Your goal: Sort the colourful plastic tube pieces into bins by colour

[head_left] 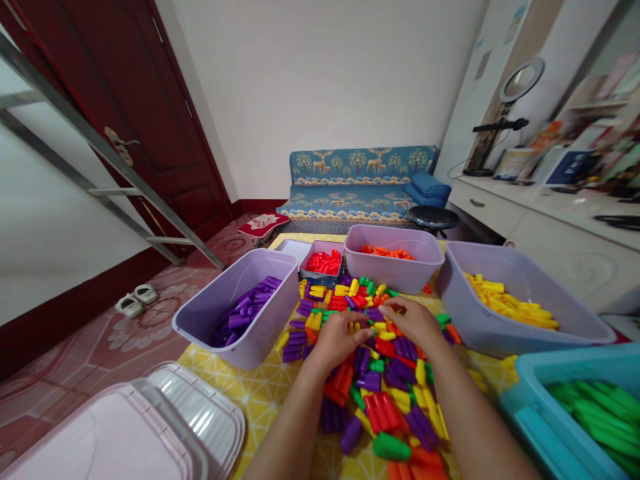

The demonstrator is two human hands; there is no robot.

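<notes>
- While the left hand [337,341] and the right hand [414,325] hover low over mixed plastic tubes [385,410], the head view shows them mid-heap on the yellow patterned tablecloth [265,393].
- Left thumb and forefinger stand narrowly apart; right fingers curl inward. Whether either hand pinches a tube, I cannot tell.
- Around the heap stand a lilac bin of purple tubes [273,327], a small box of red pieces [325,261], bins of orange [390,252] and yellow pieces [515,307], and a teal bin [530,413] of green ones.
- Each tube looks light, stiff and hard to break, its glossy, rounded side probably a bit slippery and apt to roll.
- Thumb and forefinger across the middle of the barrel seem the surest hold; side-by-side rows may need a wider pinch.
</notes>
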